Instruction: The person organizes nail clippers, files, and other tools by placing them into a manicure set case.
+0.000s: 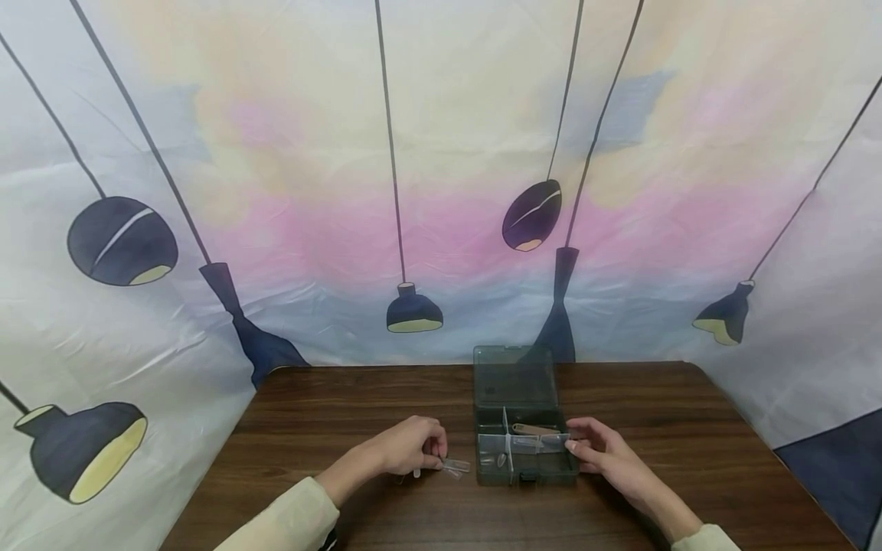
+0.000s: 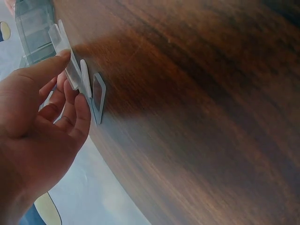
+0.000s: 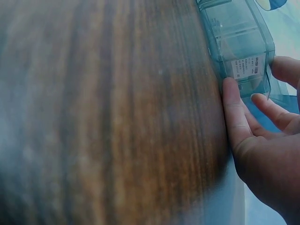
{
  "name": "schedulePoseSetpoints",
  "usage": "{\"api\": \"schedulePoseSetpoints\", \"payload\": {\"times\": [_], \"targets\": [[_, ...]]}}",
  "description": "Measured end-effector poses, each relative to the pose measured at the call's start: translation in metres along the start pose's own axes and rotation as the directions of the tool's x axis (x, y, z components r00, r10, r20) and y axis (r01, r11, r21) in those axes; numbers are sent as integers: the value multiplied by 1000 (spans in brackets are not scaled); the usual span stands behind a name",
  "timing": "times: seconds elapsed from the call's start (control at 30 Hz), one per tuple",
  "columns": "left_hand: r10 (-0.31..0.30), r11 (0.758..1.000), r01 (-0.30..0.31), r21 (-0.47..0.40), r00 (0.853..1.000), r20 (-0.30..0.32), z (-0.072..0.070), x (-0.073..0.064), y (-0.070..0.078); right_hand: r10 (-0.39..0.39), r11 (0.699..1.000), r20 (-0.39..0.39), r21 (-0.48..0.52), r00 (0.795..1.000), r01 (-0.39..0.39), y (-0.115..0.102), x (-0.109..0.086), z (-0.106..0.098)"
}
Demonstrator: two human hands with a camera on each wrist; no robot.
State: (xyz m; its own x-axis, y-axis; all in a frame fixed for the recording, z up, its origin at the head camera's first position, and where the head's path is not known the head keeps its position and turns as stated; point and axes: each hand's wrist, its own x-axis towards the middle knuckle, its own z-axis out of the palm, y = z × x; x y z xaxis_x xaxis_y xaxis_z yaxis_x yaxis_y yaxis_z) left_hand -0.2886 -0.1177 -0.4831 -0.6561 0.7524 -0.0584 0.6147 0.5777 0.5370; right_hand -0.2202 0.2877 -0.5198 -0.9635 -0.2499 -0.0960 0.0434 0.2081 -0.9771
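Observation:
In the head view, a translucent grey-green plastic box (image 1: 527, 476) stands on the wooden table, its lid (image 1: 515, 376) raised at the back. Clear dividers split its inside, and a tan strip-like piece (image 1: 536, 430) lies in a rear compartment. My left hand (image 1: 412, 445) pinches a clear plastic strip (image 2: 70, 70) between thumb and fingers, just left of the box. Beneath those fingers are a small white piece (image 2: 85, 77) and a flat grey-edged rectangle (image 2: 99, 98). At the box's right side, my right hand (image 1: 601, 448) holds the wall with bent fingers and thumb.
The dark wood table (image 1: 344, 398) ends at a printed cloth backdrop (image 1: 310, 229) with painted lamps. A white printed label (image 3: 246, 67) is on the box's side, seen in the right wrist view.

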Motion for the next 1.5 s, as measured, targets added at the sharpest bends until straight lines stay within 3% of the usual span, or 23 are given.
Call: {"api": "schedulePoseSetpoints", "payload": {"times": [0.47, 0.93, 1.2, 1.5], "targets": [[28, 1000, -28, 8, 1000, -4, -8, -6, 3, -9, 1000, -22, -11, 1000, 9, -1, 1, 3], [103, 993, -108, -45, 990, -92, -30, -6, 19, -7, 1000, -24, -14, 1000, 6, -3, 0, 3], [147, 980, -167, -105, 973, -176, -19, 7, 35, -10, 1000, -25, -7, 1000, 10, -2, 1, 3], [182, 978, -200, -67, 961, -208, 3, 40, 64, -3, 1000, -29, -18, 1000, 2, -1, 0, 2]]}}
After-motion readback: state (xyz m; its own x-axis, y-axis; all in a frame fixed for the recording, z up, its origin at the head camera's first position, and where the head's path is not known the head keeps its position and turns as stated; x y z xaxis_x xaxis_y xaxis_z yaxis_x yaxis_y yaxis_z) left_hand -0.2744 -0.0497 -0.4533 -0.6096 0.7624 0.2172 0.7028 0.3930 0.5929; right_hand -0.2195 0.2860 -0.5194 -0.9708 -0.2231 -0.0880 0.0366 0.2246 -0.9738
